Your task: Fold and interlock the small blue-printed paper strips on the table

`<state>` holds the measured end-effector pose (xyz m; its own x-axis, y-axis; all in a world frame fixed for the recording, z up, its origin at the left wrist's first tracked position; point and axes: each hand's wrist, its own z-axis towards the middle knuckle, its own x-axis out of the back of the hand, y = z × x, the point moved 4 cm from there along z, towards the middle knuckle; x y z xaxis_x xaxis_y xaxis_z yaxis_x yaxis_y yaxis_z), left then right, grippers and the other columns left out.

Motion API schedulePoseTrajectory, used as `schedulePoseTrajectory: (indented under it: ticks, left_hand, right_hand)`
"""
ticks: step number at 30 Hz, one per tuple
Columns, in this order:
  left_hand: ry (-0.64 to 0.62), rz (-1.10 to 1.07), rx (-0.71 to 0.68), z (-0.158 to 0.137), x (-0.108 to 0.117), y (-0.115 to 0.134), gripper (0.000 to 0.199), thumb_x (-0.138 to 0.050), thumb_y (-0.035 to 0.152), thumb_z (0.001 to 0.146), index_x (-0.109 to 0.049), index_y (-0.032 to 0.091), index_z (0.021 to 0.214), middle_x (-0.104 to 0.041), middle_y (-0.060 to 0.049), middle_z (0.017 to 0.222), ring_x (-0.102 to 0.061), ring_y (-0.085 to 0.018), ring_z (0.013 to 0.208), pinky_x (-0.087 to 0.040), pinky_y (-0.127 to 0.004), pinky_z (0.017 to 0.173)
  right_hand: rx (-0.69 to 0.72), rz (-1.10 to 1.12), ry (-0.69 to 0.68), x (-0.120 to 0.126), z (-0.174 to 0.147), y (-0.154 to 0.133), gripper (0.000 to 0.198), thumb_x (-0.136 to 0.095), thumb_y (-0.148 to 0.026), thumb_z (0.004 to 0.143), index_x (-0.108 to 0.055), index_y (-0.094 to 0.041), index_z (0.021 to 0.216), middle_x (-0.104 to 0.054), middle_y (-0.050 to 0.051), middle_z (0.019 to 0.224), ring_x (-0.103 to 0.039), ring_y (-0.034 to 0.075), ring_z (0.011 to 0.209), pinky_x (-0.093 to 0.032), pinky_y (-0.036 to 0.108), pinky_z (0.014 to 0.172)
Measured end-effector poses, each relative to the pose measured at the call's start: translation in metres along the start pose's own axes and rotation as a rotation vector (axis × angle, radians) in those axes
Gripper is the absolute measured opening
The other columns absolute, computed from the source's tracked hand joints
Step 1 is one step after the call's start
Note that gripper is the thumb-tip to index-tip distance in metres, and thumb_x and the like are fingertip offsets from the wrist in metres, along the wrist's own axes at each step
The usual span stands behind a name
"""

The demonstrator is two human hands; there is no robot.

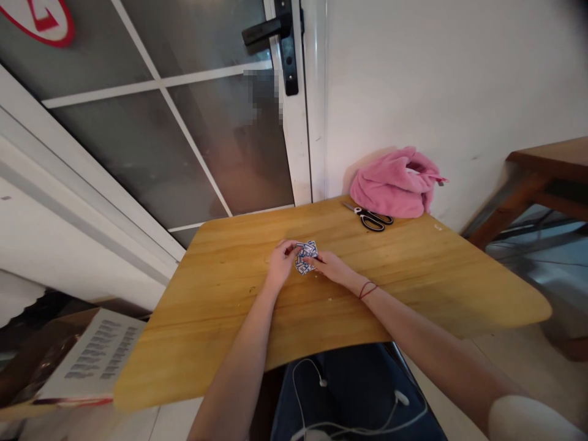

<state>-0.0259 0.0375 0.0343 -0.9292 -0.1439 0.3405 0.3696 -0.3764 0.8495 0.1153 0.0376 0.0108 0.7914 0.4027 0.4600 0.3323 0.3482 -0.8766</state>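
Between my two hands, over the middle of the wooden table (202,294), is a small flat blue-and-white patterned piece (306,252) with an uneven outline. Its exact kind is too small to make out. My left hand (282,258) pinches its left edge between thumb and fingers. On the other side, my right hand (331,267) grips the right edge, thumb lying over the patterned face. Fingers cover parts of both edges. Beyond my right hand, black-handled scissors (374,218) lie with their blades pointing left.
A pink plush cloth item (395,184) rests at the table's back edge against the wall. A glazed door (220,141) with a black handle stands behind. To the left is a cardboard box (92,355); white earphones (349,425) lie on my lap.
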Motion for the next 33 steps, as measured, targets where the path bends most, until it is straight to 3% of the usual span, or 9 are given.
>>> schedulePoseTrajectory:
  ticks: [19, 24, 28, 33]
  left_hand:
    - [-0.105, 0.029, -0.019, -0.005, -0.006, 0.005, 0.010, -0.055, 0.020, 0.077, -0.064, 0.019, 0.071, -0.052, 0.001, 0.066, -0.045, -0.012, 0.063, -0.034, -0.021, 0.060]
    - [-0.079, 0.039, 0.011, -0.006, -0.007, 0.006, 0.014, -0.055, 0.026, 0.078, -0.063, 0.018, 0.071, -0.054, 0.001, 0.063, -0.046, -0.012, 0.062, -0.035, -0.022, 0.060]
    - [-0.091, -0.081, 0.074, -0.007, -0.009, 0.004, 0.023, -0.050, 0.035, 0.081, -0.064, 0.017, 0.078, -0.059, -0.001, 0.071, -0.050, -0.012, 0.067, -0.038, -0.022, 0.063]
    - [-0.129, -0.170, 0.128, -0.007, -0.013, 0.001, 0.024, -0.061, 0.033, 0.072, -0.064, 0.015, 0.088, -0.055, 0.002, 0.066, -0.045, -0.010, 0.060, -0.036, -0.020, 0.057]
  right_hand:
    - [-0.009, 0.055, 0.027, 0.001, -0.003, -0.001, 0.048, -0.035, -0.057, 0.083, -0.046, -0.017, 0.059, -0.036, -0.005, 0.047, -0.034, 0.008, 0.045, -0.026, 0.020, 0.044]
    - [-0.032, 0.034, 0.043, 0.001, -0.002, 0.001, 0.051, -0.032, -0.059, 0.083, -0.048, -0.017, 0.058, -0.035, -0.004, 0.048, -0.031, 0.008, 0.045, -0.023, 0.021, 0.044]
    - [-0.035, -0.006, 0.093, 0.004, -0.001, 0.001, 0.054, -0.027, -0.058, 0.085, -0.045, -0.017, 0.055, -0.034, -0.003, 0.048, -0.031, 0.010, 0.047, -0.025, 0.023, 0.048]
    - [-0.044, -0.047, 0.150, 0.008, -0.001, 0.001, 0.054, -0.024, -0.059, 0.086, -0.044, -0.017, 0.057, -0.037, -0.002, 0.050, -0.033, 0.010, 0.049, -0.025, 0.023, 0.049]
